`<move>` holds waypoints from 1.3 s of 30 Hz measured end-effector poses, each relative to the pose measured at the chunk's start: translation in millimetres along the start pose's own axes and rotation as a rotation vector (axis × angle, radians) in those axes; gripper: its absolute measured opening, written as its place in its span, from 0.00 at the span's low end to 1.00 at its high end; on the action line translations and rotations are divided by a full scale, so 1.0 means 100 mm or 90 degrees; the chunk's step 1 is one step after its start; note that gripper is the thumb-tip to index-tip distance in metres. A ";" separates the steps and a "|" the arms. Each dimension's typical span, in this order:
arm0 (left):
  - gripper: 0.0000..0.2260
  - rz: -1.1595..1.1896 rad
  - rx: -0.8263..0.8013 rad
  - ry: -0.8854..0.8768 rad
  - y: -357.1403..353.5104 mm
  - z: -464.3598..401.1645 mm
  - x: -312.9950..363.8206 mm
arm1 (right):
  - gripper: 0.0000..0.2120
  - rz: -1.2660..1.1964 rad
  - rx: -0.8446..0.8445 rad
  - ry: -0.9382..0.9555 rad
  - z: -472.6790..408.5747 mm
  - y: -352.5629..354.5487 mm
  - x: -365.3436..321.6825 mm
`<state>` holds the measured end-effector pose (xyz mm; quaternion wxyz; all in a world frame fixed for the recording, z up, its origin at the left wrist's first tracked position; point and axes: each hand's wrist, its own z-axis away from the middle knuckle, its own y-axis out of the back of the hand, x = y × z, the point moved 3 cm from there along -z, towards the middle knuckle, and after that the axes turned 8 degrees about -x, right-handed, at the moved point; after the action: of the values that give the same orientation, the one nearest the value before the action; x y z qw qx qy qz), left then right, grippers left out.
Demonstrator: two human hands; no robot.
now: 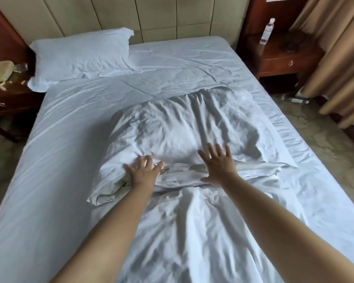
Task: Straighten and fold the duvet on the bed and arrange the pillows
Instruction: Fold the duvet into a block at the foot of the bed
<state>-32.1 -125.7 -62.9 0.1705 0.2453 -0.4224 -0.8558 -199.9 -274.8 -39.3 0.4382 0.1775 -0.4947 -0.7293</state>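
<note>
A crumpled white pillow (184, 127) lies in the middle of the bed, on top of the white duvet (192, 231) that runs down toward me in wrinkles. My left hand (142, 170) presses on the pillow's near left corner with spread fingers. My right hand (219, 164) lies flat with straight, spread fingers on the pillow's near edge. A second white pillow (80, 56) rests at the head of the bed on the left, against the padded headboard (151, 15).
The bed's white sheet (59, 129) shows on both sides. A dark wooden nightstand (278, 56) at the right holds a water bottle (267, 31). Another nightstand (6, 92) with clutter stands at the left. Tan curtains (335, 58) hang at the right over patterned carpet.
</note>
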 end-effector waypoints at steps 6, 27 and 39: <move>0.32 0.032 -0.012 0.034 -0.35 -0.20 0.12 | 0.44 -0.052 -0.023 -0.053 -0.09 -0.66 -0.05; 0.25 0.162 -0.040 -0.016 -0.38 -0.36 0.09 | 0.35 -0.202 -0.108 0.013 -0.53 -0.64 -0.21; 0.22 0.265 0.243 -0.072 0.59 -1.00 0.20 | 0.27 -0.231 0.180 0.008 -1.08 0.27 -0.03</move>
<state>12.9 -233.9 -72.6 0.2695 0.1328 -0.6260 -0.7197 -111.3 -337.2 -64.3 0.2738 0.3279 -0.5494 -0.7181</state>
